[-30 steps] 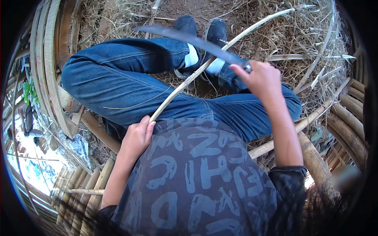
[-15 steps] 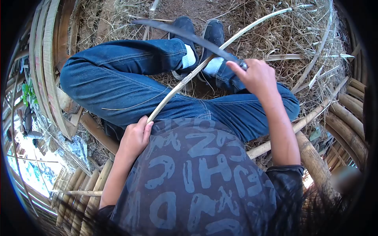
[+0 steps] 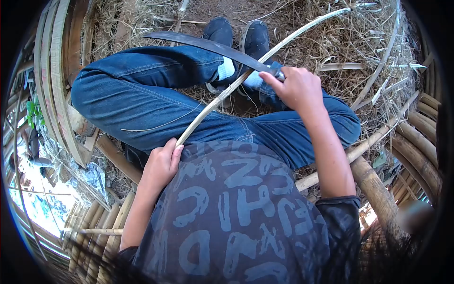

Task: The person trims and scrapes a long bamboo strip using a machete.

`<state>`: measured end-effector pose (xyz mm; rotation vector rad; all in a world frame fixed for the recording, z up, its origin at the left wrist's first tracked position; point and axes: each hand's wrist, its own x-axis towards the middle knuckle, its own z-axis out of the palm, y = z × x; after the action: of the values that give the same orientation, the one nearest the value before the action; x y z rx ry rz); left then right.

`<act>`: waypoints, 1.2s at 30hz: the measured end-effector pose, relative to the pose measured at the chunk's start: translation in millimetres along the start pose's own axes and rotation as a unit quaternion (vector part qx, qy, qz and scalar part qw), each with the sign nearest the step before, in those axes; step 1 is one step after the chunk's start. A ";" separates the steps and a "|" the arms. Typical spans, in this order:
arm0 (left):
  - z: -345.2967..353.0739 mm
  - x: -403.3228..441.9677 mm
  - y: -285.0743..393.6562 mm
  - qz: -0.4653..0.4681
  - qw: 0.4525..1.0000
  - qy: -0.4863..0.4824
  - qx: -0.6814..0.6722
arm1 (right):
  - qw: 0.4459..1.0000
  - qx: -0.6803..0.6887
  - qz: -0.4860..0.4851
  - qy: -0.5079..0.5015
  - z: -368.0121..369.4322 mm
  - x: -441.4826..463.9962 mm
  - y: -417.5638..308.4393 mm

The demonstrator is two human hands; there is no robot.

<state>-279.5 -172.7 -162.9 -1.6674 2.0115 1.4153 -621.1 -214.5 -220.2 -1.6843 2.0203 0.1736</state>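
My left hand (image 3: 163, 161) is closed round the near end of a long, pale, curved bamboo strip (image 3: 210, 106), close to my shirt. The strip runs up and away to the right, over my jeans and past my shoes. My right hand (image 3: 299, 87) grips the handle of a machete (image 3: 208, 46), thumb laid along the top. Its long dark blade points left and crosses the strip near my ankles. Blade and strip appear to touch there. Most of the handle is hidden in my fist.
Shavings and dry straw (image 3: 326, 42) cover the ground beyond my feet. Planks (image 3: 56, 75) stand curved at the left. Bamboo poles (image 3: 378, 194) lie at the right, and more bamboo slats (image 3: 97, 232) are at the lower left. A thin sliver (image 3: 161, 127) rests on my jeans.
My right hand has moved left and slightly down with the machete, so the blade reaches further left across the strip. My left hand and the strip have hardly moved.
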 end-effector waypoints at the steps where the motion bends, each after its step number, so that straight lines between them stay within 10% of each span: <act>1: 0.3 1.3 0.2 0.005 1.000 0.000 0.001 | 1.000 -0.013 0.001 -0.010 0.8 3.2 9.5; 25: -1.5 0.8 -1.7 0.009 0.999 -0.004 -0.032 | 0.990 -0.067 0.118 0.038 -8.1 -8.3 62.4; 32: 0.9 -4.5 -3.6 0.021 1.000 0.001 -0.005 | 0.997 -0.075 -0.037 -0.007 -8.5 -2.1 -10.0; 36: 0.4 -1.3 1.0 0.005 1.000 0.001 -0.016 | 0.997 -0.031 0.076 0.014 -11.9 12.1 60.0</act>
<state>-280.0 -171.6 -161.7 -1.6746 2.0110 1.4585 -682.9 -216.4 -228.2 -1.5781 2.1841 0.2692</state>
